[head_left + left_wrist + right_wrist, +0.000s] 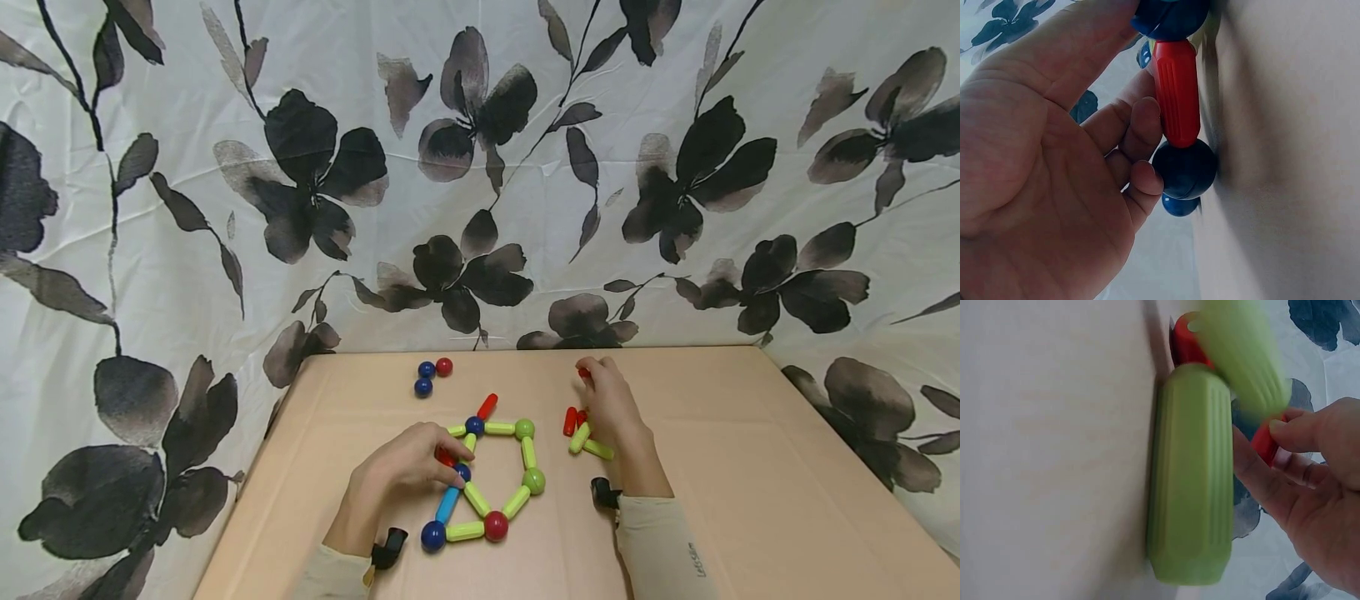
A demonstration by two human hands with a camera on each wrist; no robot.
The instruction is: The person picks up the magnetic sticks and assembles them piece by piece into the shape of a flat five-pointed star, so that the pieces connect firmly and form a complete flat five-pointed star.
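My left hand (408,458) holds the frame of magnetic rods and balls on the table. In the left wrist view its thumb touches the upper blue ball (1172,19), while curled fingers lie against a red rod (1176,94) and a lower blue ball (1185,169). Green rods, green balls (534,481), a red ball (496,526) and a light blue rod (447,505) make up the rest of the frame. Further right, my right hand (613,404) pinches a red rod (1265,442) between thumb and fingers, above loose green rods (1191,481) and red rods (570,421).
Two loose blue balls (423,387) and a red ball (444,367) sit near the back edge of the tan table (750,467). Behind the table hangs a white cloth (570,208) with dark flowers. A red rod (487,407) sticks out from the frame's far corner.
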